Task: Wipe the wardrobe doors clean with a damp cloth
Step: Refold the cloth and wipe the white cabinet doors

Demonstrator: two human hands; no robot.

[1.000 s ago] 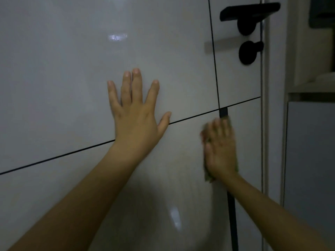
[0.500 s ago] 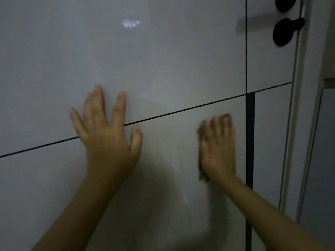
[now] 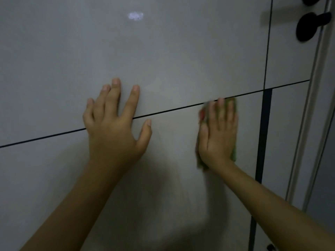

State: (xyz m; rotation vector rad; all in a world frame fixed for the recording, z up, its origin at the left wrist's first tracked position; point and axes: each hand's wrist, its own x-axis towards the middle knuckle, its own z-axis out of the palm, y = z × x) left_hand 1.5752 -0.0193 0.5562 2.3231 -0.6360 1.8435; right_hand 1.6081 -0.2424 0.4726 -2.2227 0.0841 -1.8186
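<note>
- A green cloth (image 3: 234, 113) is pressed flat against the glossy pale wardrobe door (image 3: 172, 187), just under the thin dark horizontal seam (image 3: 54, 135) that divides the upper and lower panels.
- The cloth is largely hidden; only its green edges are seen above the fingertips, along the right side and below the heel of the palm, with a reddish patch at its upper left corner.
- The cloth is covered by the right hand (image 3: 218, 134), whose fingers are held straight and close together, pointing upward; nothing is gripped, the cloth being pinned by the flat palm.
- The outline of this hand and the cloth is blurred, so the cloth's exact shape cannot be made out.
- The left hand (image 3: 116, 125) is laid flat on the door to the left, well apart from the cloth, fingers spread and straight, lying across the seam with the thumb below it; nothing is held.
- A dark vertical strip (image 3: 263, 134) is seen just to the right of the cloth, on the lower panel.
- A black round knob (image 3: 308, 27) is mounted at the upper right, beside a pale frame edge (image 3: 308, 124).
- A small bright reflection (image 3: 135, 16) is visible on the upper panel.
</note>
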